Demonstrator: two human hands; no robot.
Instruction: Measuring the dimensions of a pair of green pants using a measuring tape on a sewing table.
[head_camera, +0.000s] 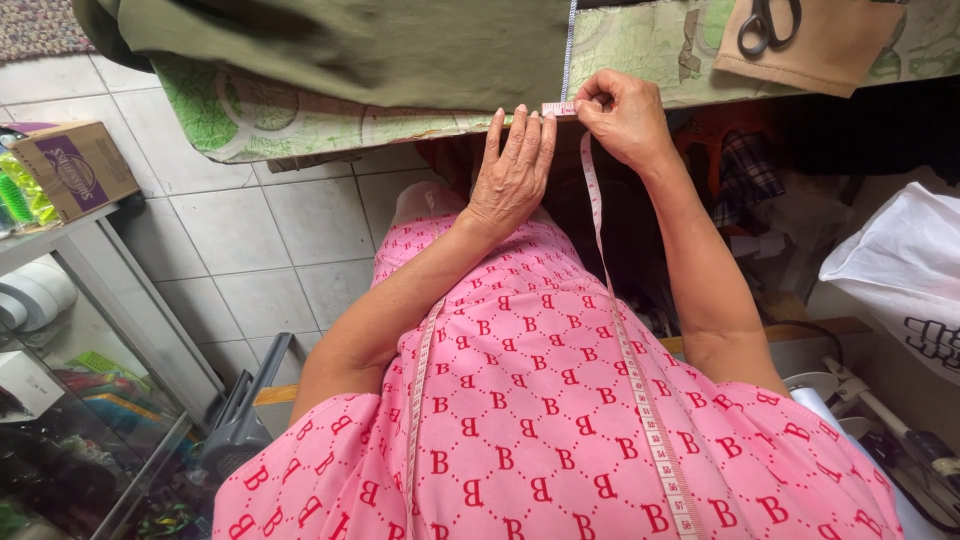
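It was a small tailoring workshop: olive fabric lay spread on the cloth-covered desk along the top of the frame, scissors sat at the upper right, and a glass cabinet of sewing supplies stood at the lower left on the tiled floor.

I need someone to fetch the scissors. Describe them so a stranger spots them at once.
Start at the green patterned table across the top. At its far right end lies a tan fabric piece. The scissors rest on it: dark looped handles, the only metal tool there.
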